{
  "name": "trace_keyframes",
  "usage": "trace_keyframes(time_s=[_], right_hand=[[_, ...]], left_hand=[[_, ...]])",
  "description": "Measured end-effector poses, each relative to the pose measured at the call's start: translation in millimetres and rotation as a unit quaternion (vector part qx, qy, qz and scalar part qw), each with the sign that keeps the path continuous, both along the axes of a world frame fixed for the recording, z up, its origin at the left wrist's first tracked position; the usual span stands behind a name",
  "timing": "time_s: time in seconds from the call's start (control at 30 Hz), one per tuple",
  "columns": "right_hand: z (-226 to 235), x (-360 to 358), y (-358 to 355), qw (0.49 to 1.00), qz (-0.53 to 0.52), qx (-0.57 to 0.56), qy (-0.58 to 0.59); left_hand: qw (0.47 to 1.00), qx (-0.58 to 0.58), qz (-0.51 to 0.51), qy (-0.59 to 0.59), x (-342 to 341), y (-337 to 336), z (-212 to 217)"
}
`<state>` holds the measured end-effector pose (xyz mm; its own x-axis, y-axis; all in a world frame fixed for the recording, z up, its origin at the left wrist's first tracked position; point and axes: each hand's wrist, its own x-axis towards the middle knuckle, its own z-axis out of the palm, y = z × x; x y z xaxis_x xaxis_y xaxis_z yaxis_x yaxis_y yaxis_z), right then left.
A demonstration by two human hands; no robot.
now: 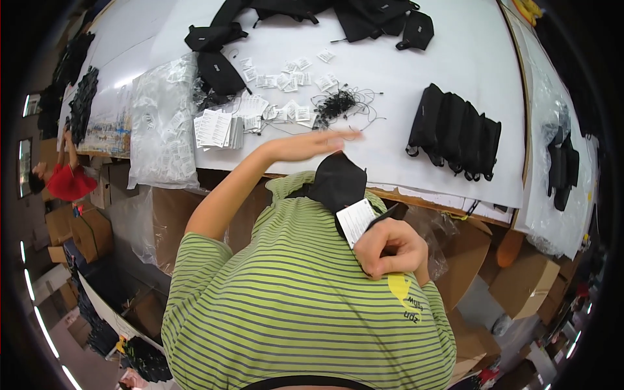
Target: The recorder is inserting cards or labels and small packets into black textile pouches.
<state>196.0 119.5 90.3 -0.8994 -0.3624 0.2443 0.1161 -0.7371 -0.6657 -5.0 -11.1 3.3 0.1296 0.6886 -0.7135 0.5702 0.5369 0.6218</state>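
Note:
A small black fabric bag (339,181) hangs in front of my chest at the table's edge, with a white printed tag (356,222) on its lower part. My right hand (392,248) is closed beside the tag, gripping the bag's lower end; its fingers hide the exact hold. Over the bag's top, my left hand (305,145) is stretched out flat, fingers pointing right and blurred at the tips. It holds nothing that I can see. Just beyond it lies a tangle of thin black cords (338,104).
White table (390,71) ahead. Stacked white tags (220,129) and small white packets (292,79) lie left of centre, beside a clear plastic bag (162,123). Several black bags (455,130) stand in a row at right. More black bags (370,18) lie far back. Cardboard boxes (525,283) below.

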Motion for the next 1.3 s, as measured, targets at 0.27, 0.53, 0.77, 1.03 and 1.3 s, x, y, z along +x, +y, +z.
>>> trace_keyframes(time_s=[0.27,0.53,0.77,1.03,1.3], right_hand=[[0,-9,6,0.987,0.1,0.005,0.123],[3,-13,20,0.96,0.172,-0.066,0.212],[-5,-11,27,0.937,0.195,-0.128,0.26],[0,-12,32,0.902,0.184,-0.117,0.373],[0,-10,44,0.895,0.162,-0.092,0.405]], left_hand=[[0.961,0.124,0.08,0.235,-4,1,-11],[0.932,0.263,-0.119,-0.218,12,21,10],[0.957,0.2,-0.132,-0.164,24,32,27],[0.923,0.25,-0.072,-0.285,29,31,27],[0.93,0.36,0.0,-0.068,8,19,47]])
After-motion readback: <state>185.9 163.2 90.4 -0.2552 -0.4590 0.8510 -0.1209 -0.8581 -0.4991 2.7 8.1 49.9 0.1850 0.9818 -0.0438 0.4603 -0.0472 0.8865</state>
